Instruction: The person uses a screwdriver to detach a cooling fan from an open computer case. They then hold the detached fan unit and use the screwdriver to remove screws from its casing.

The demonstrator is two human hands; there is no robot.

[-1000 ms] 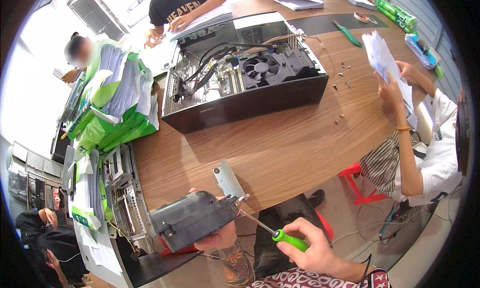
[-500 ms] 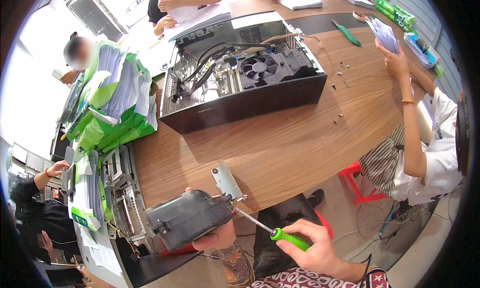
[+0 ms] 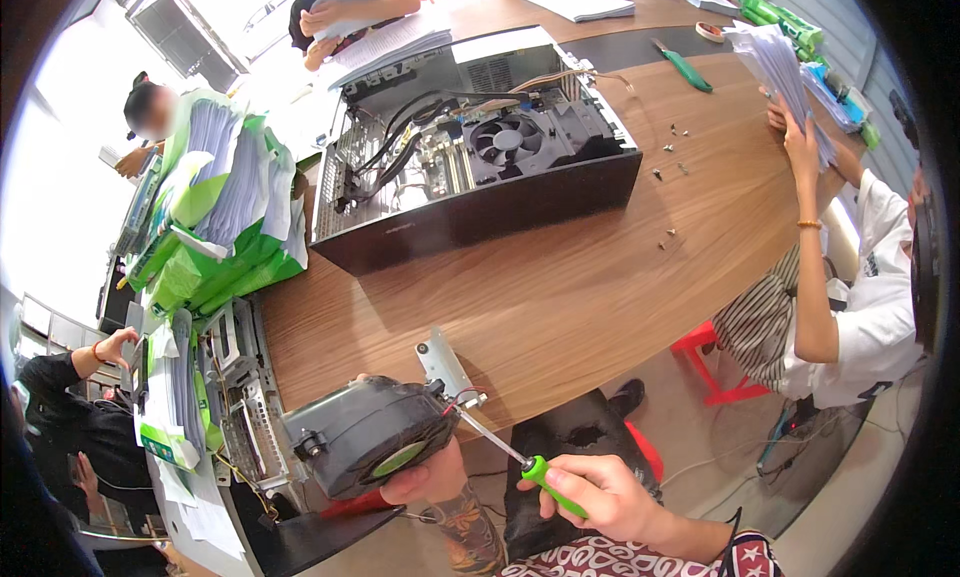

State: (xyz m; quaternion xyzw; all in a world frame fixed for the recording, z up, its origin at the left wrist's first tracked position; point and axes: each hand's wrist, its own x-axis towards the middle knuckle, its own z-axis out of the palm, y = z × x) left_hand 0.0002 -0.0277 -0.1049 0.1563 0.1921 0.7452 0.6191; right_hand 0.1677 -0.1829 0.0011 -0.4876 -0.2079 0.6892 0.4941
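Observation:
My left hand (image 3: 432, 475) grips a black blower fan (image 3: 365, 432) from below and behind, holding it past the table's near edge. The fan has a rounded plastic housing, a green round label on its underside and thin red and dark wires. A perforated metal bracket (image 3: 447, 364) sticks up from its right end. In my right hand (image 3: 610, 497) is a screwdriver (image 3: 553, 485) with a green handle, fingers closed round it. Its shaft points up-left, and the tip meets the fan's right end by the bracket; whether it sits in a screw is too small to tell.
An opened computer case (image 3: 480, 202) stands mid-table, its cooling fan and cables exposed. Small screws (image 3: 657, 175) lie right of it, green-handled pliers (image 3: 685, 69) farther back. Paper stacks in green wrapping (image 3: 225, 187) and metal frames (image 3: 245, 407) line the left. Other people handle papers around the table.
The blower fan has tilted, bringing its green label into view. My right hand and the screwdriver have shifted slightly left, and my grip on the handle has changed.

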